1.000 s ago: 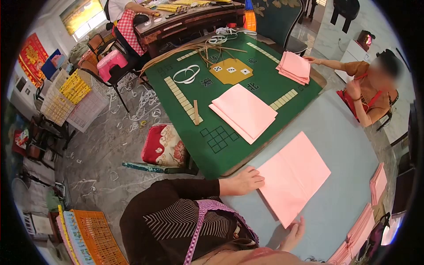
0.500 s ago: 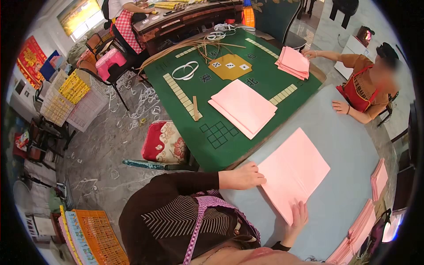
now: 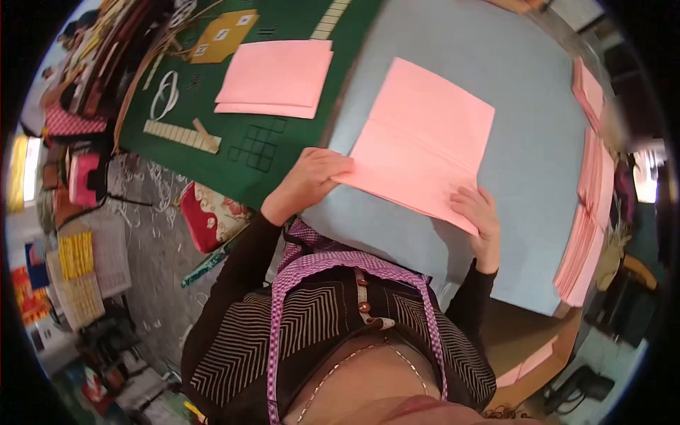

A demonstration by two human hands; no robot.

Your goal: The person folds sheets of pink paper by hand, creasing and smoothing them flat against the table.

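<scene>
A pink folded sheet, paper-like [image 3: 425, 134], lies on the grey-blue tabletop [image 3: 425, 244] before me, a crease running across its middle. My left hand [image 3: 312, 178] pinches its near left corner with closed fingers. My right hand [image 3: 478, 214] rests on the near right corner, fingers stretched over the surface and apart. Left of it, on the green mahjong-patterned table [image 3: 297, 134], sits a small pile of similar pink sheets [image 3: 276, 74], which neither hand touches.
Stacks of folded pink sheets [image 3: 591, 191] line the table's right edge. Below that edge is a cardboard box [image 3: 559, 347] with pink material inside. White strap loops [image 3: 164, 95] lie on the green table. A red-and-floral chair [image 3: 212, 216] stands at the left, near white scraps on the floor.
My view has turned and tipped downward, so the co-worker at the right is no longer visible. Both hands remain at the same near corners of the pink sheet.
</scene>
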